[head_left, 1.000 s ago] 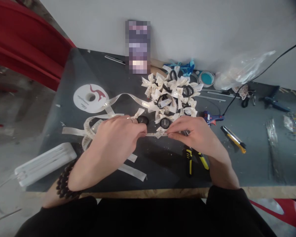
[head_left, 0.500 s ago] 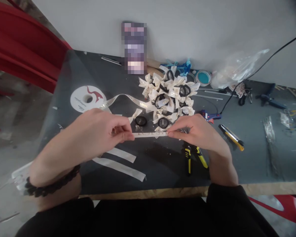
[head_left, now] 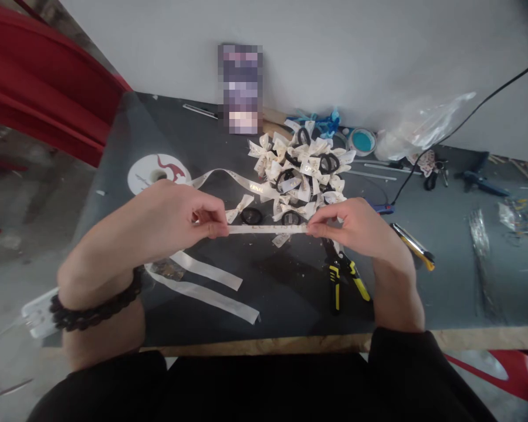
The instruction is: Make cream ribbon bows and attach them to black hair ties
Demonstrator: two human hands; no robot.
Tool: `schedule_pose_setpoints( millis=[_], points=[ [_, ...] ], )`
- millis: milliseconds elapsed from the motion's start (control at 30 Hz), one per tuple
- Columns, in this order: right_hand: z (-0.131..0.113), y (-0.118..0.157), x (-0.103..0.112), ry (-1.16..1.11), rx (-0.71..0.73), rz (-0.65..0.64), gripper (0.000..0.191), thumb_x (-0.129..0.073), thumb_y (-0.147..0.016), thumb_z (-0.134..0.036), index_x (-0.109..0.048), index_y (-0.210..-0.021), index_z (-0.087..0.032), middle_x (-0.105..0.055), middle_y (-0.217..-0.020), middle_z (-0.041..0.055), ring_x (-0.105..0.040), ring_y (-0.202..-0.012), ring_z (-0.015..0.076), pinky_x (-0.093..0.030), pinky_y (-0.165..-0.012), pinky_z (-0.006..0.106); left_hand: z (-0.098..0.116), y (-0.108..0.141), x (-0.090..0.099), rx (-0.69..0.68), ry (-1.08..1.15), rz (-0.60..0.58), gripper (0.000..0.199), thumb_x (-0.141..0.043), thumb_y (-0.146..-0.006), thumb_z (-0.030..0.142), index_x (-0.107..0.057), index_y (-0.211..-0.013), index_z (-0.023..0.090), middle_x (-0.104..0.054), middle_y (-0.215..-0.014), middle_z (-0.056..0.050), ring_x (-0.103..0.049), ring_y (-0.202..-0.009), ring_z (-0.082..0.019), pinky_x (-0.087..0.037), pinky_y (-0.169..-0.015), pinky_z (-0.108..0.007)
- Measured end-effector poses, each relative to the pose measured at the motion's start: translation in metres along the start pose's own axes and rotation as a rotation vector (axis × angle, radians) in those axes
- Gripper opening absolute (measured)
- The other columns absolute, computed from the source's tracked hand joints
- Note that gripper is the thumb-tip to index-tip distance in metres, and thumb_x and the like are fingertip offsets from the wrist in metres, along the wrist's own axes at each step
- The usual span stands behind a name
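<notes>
Between both hands a narrow strip of white printed ribbon (head_left: 266, 229) is stretched level above the table. My left hand (head_left: 176, 214) pinches its left end, fingers closed. The other end is pinched between the thumb and fingers of my right hand (head_left: 349, 225). Just beyond the strip lies a heap of white ribbon bows (head_left: 308, 167) with black hair ties. One more black hair tie (head_left: 251, 216) with a bow sits near my left fingertips. A ribbon spool (head_left: 143, 170) is partly covered by my left hand, and its loose ribbon (head_left: 220, 174) curls toward the heap.
Yellow-and-black pliers (head_left: 343, 278) lie below my right hand, a utility knife (head_left: 412, 246) right of it. Loose ribbon lengths (head_left: 206, 296) rest at the front. At the back are a pixelated upright object (head_left: 241, 88), a teal tape roll (head_left: 363, 140) and a black cable (head_left: 449, 138).
Both hands have moved slightly away from me and a little further apart, raising the ribbon strip in view. A longer stretch of it now shows between them.
</notes>
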State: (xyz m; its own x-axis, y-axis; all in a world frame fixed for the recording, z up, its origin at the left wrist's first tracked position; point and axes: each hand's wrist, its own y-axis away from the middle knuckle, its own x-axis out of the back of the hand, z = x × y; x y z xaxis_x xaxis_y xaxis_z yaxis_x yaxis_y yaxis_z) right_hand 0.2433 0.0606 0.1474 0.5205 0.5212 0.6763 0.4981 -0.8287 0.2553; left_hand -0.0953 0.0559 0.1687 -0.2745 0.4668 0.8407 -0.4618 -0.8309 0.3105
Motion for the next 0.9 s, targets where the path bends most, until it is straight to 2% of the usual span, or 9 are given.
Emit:
schedule_pose_setpoints(
  millis=[100,267,533,667,800,900],
  points=[
    [0.002,-0.001,0.002,0.012,-0.002,-0.008,0.018,-0.074,-0.097,-0.039,-0.084,-0.086,-0.029,-0.083,-0.081,-0.0011,-0.074,-0.072,0.0176,-0.051,-0.071,0.031,0.005,0.003,0.008,0.058,-0.055,0.009,0.02,-0.066,-0.093,0.035,-0.08,-0.082,0.028,-0.068,-0.06,0.01,-0.049,-0.051,-0.008,-0.033,-0.061,-0.022],
    [0.002,0.0,0.004,-0.016,-0.023,0.024,0.017,-0.076,-0.095,-0.039,-0.084,-0.085,-0.029,-0.082,-0.078,-0.0006,-0.073,-0.069,0.0184,-0.053,-0.068,0.032,0.004,0.005,0.01,0.104,-0.044,0.051,0.021,-0.073,-0.088,0.044,-0.08,-0.078,0.027,-0.071,-0.062,0.01,-0.047,-0.052,-0.008,-0.03,-0.062,-0.023],
    [0.005,0.0,0.008,-0.016,-0.04,0.01,0.009,-0.081,-0.092,-0.036,-0.086,-0.087,-0.031,-0.085,-0.087,-0.0005,-0.078,-0.076,0.021,-0.056,-0.071,0.034,-0.002,0.005,0.014,0.139,-0.064,0.03,0.018,-0.071,-0.09,0.041,-0.08,-0.085,0.026,-0.073,-0.068,0.01,-0.051,-0.056,-0.008,-0.032,-0.066,-0.022],
    [0.005,0.001,0.01,0.005,-0.02,0.021,0.012,-0.08,-0.092,-0.04,-0.087,-0.085,-0.033,-0.085,-0.086,0.0,-0.077,-0.073,0.0212,-0.055,-0.065,0.035,-0.008,0.007,0.015,0.142,-0.041,-0.002,0.019,-0.072,-0.093,0.041,-0.08,-0.086,0.026,-0.076,-0.075,0.009,-0.053,-0.058,-0.009,-0.034,-0.066,-0.023],
    [0.003,0.001,0.011,0.039,-0.006,0.03,0.016,-0.081,-0.092,-0.043,-0.086,-0.082,-0.032,-0.084,-0.085,0.0002,-0.074,-0.069,0.0193,-0.052,-0.062,0.035,-0.013,0.009,0.015,0.164,-0.048,0.018,0.025,-0.071,-0.095,0.048,-0.08,-0.089,0.025,-0.073,-0.069,0.009,-0.05,-0.054,-0.009,-0.031,-0.064,-0.024],
    [0.005,0.001,0.011,0.048,-0.023,0.023,0.018,-0.081,-0.092,-0.045,-0.086,-0.081,-0.031,-0.083,-0.084,0.0001,-0.073,-0.068,0.0189,-0.051,-0.062,0.035,-0.013,0.01,0.016,0.153,-0.086,0.016,0.024,-0.071,-0.095,0.046,-0.08,-0.088,0.025,-0.074,-0.069,0.01,-0.051,-0.054,-0.008,-0.032,-0.064,-0.022]
  ],
)
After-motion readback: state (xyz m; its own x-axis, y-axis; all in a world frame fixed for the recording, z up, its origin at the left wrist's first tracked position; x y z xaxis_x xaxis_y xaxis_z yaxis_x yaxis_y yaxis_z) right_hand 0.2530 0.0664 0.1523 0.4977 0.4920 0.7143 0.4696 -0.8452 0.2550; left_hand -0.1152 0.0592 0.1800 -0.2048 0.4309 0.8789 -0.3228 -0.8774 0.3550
